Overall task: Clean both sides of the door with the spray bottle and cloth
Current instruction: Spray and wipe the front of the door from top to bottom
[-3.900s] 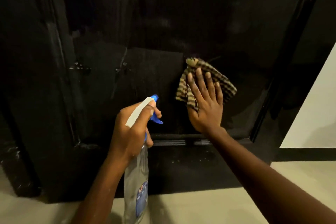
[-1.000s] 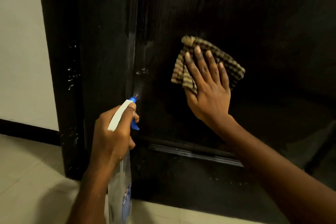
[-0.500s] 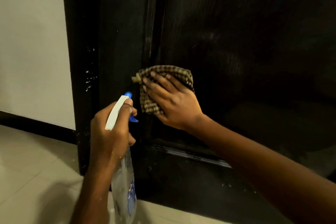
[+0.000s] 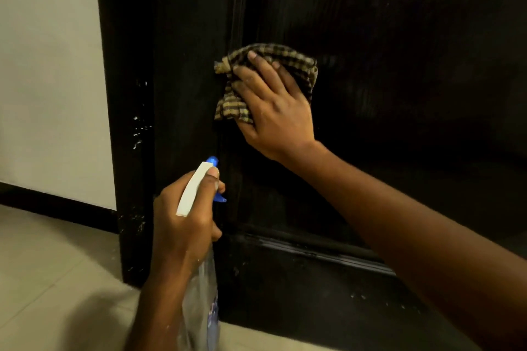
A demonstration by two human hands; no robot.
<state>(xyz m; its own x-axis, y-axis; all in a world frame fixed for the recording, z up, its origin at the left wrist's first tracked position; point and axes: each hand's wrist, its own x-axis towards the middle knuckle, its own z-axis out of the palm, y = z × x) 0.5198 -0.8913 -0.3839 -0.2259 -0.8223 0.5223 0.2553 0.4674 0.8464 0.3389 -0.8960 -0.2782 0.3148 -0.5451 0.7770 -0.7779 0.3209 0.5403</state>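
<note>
Door: we face the lower part of a glossy black wooden door [image 4: 399, 100]. Only this side shows, and we cannot tell how the other side stands.
Cloth: the bunched brown-and-tan checked cloth [image 4: 298, 64] lies against the door at the left edge of its sunken panel, next to the upright moulding.
Right hand: our right hand [image 4: 275, 107] lies spread over the cloth with fingers nearly straight. It presses the cloth to the wood so the whole pad rubs.
Left hand: our left hand [image 4: 182, 226] is wrapped round the neck of the clear plastic spray bottle [image 4: 201, 308], forefinger on its white head. The blue nozzle points at the door's left edge below the cloth, ready, we judge, to wet a nearby patch.
Sheen: the panel shows bright streaks; whether that is spray or varnish we cannot tell.
Around: a black door frame [image 4: 127, 128] flecked with white, a pale wall [image 4: 48, 65] and a beige tiled floor [image 4: 57, 279].
Stage: we judge this side is being wiped; how much remains is unclear.
</note>
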